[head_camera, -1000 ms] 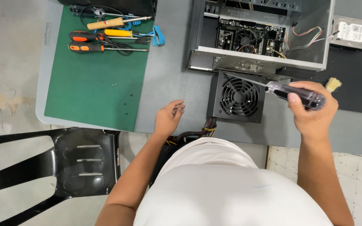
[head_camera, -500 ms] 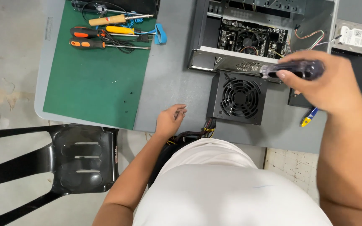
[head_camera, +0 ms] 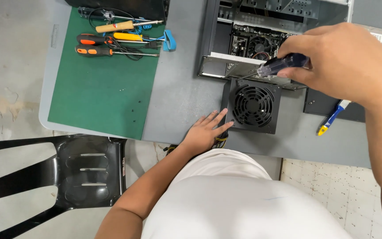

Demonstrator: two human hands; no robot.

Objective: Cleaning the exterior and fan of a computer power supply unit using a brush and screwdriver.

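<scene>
While the right hand (head_camera: 350, 62) is closed around a dark-handled screwdriver (head_camera: 281, 65), its tip sits at the top edge of the power supply (head_camera: 253, 105), just where that unit meets the open computer case (head_camera: 270, 35). The supply lies fan-up on the grey desk (head_camera: 182, 93), touching the case's front edge. The left hand (head_camera: 205, 132) rests open and flat on the desk, fingers reaching the supply's lower left corner beside its cable bundle (head_camera: 219, 140).

Judgement on the step: the tip should seat squarely before any turn, with the shaft kept in line with the screw; whether it is seated cannot be told from this view. The left hand would serve better pressed against the supply's side, so the unit does not slide on the desk.

Spare screwdrivers (head_camera: 111, 44) lie on the green mat (head_camera: 102, 93), well apart. A blue-and-yellow tool (head_camera: 331, 118) lies near the right forearm.

Against the frame half a second back, the left hand has opened from a loose curl and moved to the supply's corner; the right hand has advanced leftward.
</scene>
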